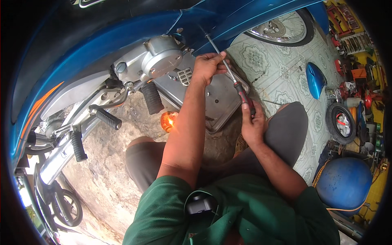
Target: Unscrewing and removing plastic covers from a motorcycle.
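Observation:
A long screwdriver (pixel 230 72) with a red and black handle slants up to the blue body panel (pixel 222 18) of a motorbike. Its tip meets the panel's lower part, though the exact contact is too small to make out. My left hand (pixel 207 68) pinches the metal shaft about midway. Lower down, my right hand (pixel 252 123) has its fingers closed round the handle's end. Left of my left hand is the silver engine cover (pixel 162 57), with a ridged metal pedal (pixel 185 76) just beneath it.
A grey metal tray (pixel 223 107) lies below my hands, an orange glowing lens (pixel 169 121) beside it. Black rubber footrests (pixel 152 98) jut out at left. On the right are a blue cover piece (pixel 315 81), a small tyre (pixel 341 123), a blue drum (pixel 344 183) and crowded tools.

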Demonstrator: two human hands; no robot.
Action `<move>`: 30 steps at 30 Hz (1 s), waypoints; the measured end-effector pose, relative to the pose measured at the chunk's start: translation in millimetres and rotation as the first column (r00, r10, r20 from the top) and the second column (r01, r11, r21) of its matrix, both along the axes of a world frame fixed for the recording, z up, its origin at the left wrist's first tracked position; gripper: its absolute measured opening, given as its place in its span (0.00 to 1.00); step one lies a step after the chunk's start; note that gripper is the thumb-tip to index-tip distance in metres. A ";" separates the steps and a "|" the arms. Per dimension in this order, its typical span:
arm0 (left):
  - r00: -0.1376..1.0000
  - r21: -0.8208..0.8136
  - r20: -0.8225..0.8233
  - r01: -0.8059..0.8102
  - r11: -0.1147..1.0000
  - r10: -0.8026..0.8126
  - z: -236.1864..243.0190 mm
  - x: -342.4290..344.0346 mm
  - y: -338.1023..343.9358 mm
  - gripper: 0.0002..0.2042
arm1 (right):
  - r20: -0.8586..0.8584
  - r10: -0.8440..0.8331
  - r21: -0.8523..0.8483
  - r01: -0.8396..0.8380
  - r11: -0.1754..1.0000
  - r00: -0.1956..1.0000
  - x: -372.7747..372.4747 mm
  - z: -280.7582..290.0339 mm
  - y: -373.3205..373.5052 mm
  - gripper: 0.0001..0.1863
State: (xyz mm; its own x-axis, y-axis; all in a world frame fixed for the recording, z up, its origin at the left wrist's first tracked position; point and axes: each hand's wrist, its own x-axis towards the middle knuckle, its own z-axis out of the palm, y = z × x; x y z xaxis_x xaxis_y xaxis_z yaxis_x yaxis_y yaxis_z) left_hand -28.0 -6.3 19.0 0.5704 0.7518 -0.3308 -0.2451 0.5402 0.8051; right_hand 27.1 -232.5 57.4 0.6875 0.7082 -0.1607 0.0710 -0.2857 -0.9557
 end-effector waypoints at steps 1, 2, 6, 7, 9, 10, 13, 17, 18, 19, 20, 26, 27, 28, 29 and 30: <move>1.000 0.008 0.001 -0.013 1.000 0.013 -1.7 -0.6 0.3 0.15 | -0.215 0.002 -0.050 -0.013 0.999 0.977 1.8 2.1 -0.5 0.19; 1.000 0.020 0.003 -0.031 0.999 0.031 -1.4 -1.8 2.0 0.16 | -0.216 0.009 -0.048 -0.020 0.999 0.976 7.8 1.2 -0.7 0.19; 0.997 0.050 -0.047 -0.054 0.997 0.056 0.1 -0.5 4.7 0.16 | -0.945 0.290 0.295 0.014 0.955 0.152 28.4 -7.7 -2.1 0.14; 0.998 0.052 -0.045 -0.051 0.997 0.053 1.2 3.7 3.3 0.16 | -0.753 0.155 0.188 -0.017 0.982 0.639 22.4 -8.9 0.3 0.13; 0.995 0.071 -0.068 -0.066 0.995 0.071 1.1 8.7 1.0 0.15 | 0.191 -0.097 0.003 0.098 0.995 0.977 9.9 -12.2 4.6 0.13; 0.993 0.085 -0.083 -0.073 0.994 0.080 -0.2 9.0 1.6 0.15 | 0.185 -0.101 0.011 0.100 0.995 0.978 7.5 -12.8 4.5 0.13; 0.963 0.203 -0.201 -0.140 0.969 0.181 -11.1 7.6 5.4 0.15 | 0.314 0.106 -0.030 -0.102 0.994 0.943 2.5 -8.7 4.2 0.13; 0.884 0.376 -0.116 -0.383 0.844 0.453 -18.5 22.1 13.1 0.14 | -0.917 0.287 0.289 -0.033 0.957 0.277 31.6 2.5 3.8 0.20; 0.840 0.411 -0.044 -0.478 0.776 0.540 -16.6 26.5 12.4 0.14 | -0.916 0.286 0.291 -0.026 0.956 0.281 32.2 1.7 3.5 0.20; 0.844 0.412 -0.042 -0.472 0.779 0.534 -14.8 28.5 14.1 0.14 | -0.840 0.205 0.202 -0.060 0.977 0.502 30.9 -0.5 4.1 0.21; 0.873 0.285 -0.026 -0.461 0.840 0.487 -13.2 28.4 18.0 0.13 | -0.709 0.125 0.105 -0.072 0.992 0.695 28.3 -3.4 5.2 0.22; 0.928 -0.097 0.059 -0.361 0.927 0.368 -3.8 26.2 28.8 0.11 | 0.578 -0.035 0.083 -0.016 0.996 0.816 9.3 -13.1 8.7 0.22; 0.928 -0.095 0.051 -0.364 0.927 0.370 -3.7 22.4 29.7 0.11 | 0.003 0.039 0.106 -0.039 0.994 0.999 13.2 -7.1 7.1 0.21; 0.918 -0.097 0.052 -0.386 0.917 0.392 -3.6 18.8 30.4 0.12 | -0.570 0.114 0.136 -0.044 0.990 0.814 18.1 -1.2 5.8 0.20; 0.912 -0.102 0.059 -0.400 0.911 0.407 -3.1 21.2 30.1 0.12 | -0.928 0.161 0.163 -0.022 0.986 0.335 23.5 2.2 4.0 0.19; 0.905 -0.107 0.067 -0.413 0.904 0.421 -2.7 23.1 29.7 0.12 | -0.929 0.159 0.163 -0.016 0.987 0.334 26.6 1.4 3.7 0.19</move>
State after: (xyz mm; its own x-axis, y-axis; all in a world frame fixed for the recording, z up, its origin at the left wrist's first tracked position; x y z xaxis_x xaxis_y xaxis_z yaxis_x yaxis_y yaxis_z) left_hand -4.9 23.4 16.4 0.2403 0.8972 -0.3706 -0.5295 0.4412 0.7246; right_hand 53.7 -228.8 58.8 0.0670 0.8141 -0.5768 -0.8725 -0.2327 -0.4296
